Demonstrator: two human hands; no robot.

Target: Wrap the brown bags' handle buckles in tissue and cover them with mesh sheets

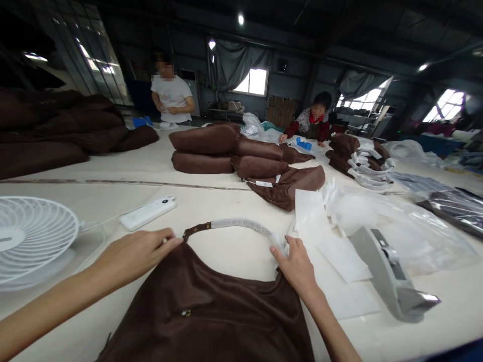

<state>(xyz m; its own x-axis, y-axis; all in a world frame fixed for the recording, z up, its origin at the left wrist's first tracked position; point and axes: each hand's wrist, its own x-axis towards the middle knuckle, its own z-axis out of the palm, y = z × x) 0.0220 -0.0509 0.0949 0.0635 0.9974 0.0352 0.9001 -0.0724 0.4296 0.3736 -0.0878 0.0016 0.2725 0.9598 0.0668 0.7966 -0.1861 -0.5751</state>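
A dark brown suede handbag (211, 311) lies flat on the pale table (234, 206) right in front of me. Its curved handle (241, 224) is wrapped in white foam, with a bare brown end at the left. My left hand (132, 254) rests on the bag's top left corner, fingers closed in a pinch by the handle's left end. My right hand (298, 266) grips the bag's top right corner where the wrapped handle ends, fingers curled on the white wrapping.
A white fan (30, 241) stands at the left with a white power bank (148, 213) beside it. White foam sheets (313, 216), plastic bags (396, 221) and a grey tool (392, 276) lie at the right. More brown bags (241, 156) are piled mid-table. Two people stand at the far side.
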